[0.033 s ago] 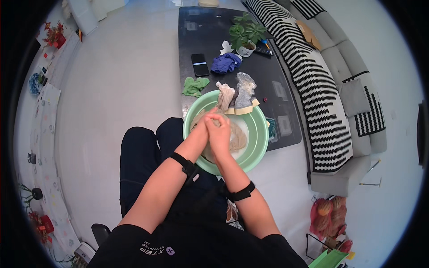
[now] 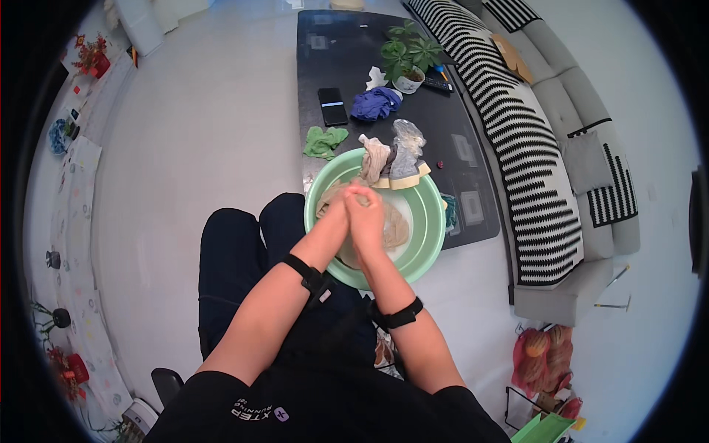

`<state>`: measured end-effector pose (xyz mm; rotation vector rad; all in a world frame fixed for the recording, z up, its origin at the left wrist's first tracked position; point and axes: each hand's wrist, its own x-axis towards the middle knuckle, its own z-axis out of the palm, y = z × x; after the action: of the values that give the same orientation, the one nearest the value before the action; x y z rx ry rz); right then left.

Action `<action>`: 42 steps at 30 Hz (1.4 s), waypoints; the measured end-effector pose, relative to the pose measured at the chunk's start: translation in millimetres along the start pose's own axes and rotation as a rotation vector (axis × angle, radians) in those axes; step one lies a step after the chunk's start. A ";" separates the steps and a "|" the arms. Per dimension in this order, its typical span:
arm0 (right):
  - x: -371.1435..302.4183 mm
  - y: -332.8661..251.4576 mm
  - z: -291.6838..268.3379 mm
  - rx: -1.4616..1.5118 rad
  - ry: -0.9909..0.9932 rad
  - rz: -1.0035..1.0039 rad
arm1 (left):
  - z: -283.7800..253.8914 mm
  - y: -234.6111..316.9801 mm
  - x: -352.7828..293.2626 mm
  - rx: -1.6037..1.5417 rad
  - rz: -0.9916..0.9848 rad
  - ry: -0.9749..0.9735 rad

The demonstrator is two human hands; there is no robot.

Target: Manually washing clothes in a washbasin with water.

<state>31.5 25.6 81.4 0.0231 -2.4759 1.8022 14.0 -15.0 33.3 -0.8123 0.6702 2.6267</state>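
Dark glossy bench (image 2: 347, 44), long, running away from the person. At its near end a green basin (image 2: 432, 229) sits, partly overhanging the edge. Just beyond the basin: green cloth (image 2: 323, 140), black phone (image 2: 332, 105), blue cloth (image 2: 375, 103). Farther on, potted plant (image 2: 408, 57) in a white pot, with white crumpled paper (image 2: 377, 77) beside it and a remote (image 2: 442, 85) near the right edge.

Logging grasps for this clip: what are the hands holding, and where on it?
Both hands are pressed together on a beige cloth over the green basin, bunching its upper edge.
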 end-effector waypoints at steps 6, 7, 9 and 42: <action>39.9 62.2 -34.7 0.326 0.095 0.370 | 18.3 -20.3 -6.8 0.122 0.112 0.068; 35.5 56.8 -32.0 0.485 0.123 0.417 | 15.9 -19.5 -4.0 0.117 0.157 -0.004; 21.5 38.4 -23.9 0.643 0.150 0.471 | 15.4 -3.1 -7.2 0.102 0.099 0.024; 20.1 16.7 -28.0 0.731 0.021 0.457 | 10.8 1.1 2.7 -0.008 -0.056 -0.096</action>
<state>12.0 58.0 75.5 -0.5464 -1.7559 2.7631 6.6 -9.9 40.0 -0.6924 0.6035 2.6004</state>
